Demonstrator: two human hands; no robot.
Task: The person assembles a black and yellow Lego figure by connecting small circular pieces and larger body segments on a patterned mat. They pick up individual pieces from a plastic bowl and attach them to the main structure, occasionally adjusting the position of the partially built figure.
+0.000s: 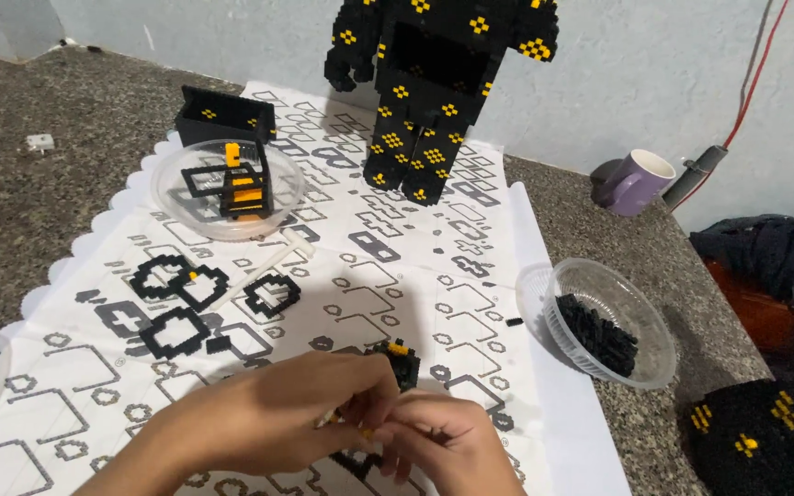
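Head view: the landmark is the patterned white mat (415,276) lying on the speckled stone counter (11,202). At the mat's near edge, the left hand (277,413) and right hand (448,441) are meeting, fingers pinching together on a small black-and-yellow brick piece (402,358) that is showing just above the knuckles. Both hands are closing on it; the exact contact is partly hiding behind the fingers.

At the mat's far edge, a tall black brick figure with yellow dots (434,83) is standing upright against the wall. On the mat's far left corner, a clear round dish (172,197) is holding a black-and-yellow brick block (243,184), and a black open box of bricks (227,112) is sitting just behind it. On the mat's left half, flat black brick rings (176,303) are lying near a white stick tool (264,266).

Just off the mat's right edge, a clear bowl (654,367) is holding loose black bricks (599,335). Farther right of the mat, a purple mug (636,179) is standing near the wall.
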